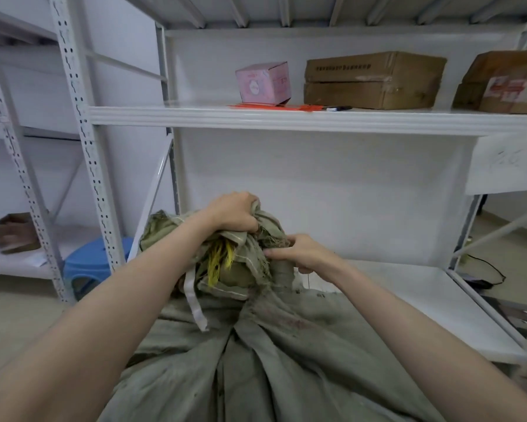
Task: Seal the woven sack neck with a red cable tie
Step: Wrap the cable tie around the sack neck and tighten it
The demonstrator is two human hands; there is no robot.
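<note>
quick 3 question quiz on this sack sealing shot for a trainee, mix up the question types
1. True or false: a tie is already fastened round the neck of the woven sack.
2. Where do the red cable ties lie? A) on the floor B) on the shelf, in front of the pink box C) on top of the sack
3. Which hand grips the bunched fabric higher up?
Key: 1 false, no tie shows on the neck. 2 B. 3 the left hand; the right hand grips lower, at the neck.
</note>
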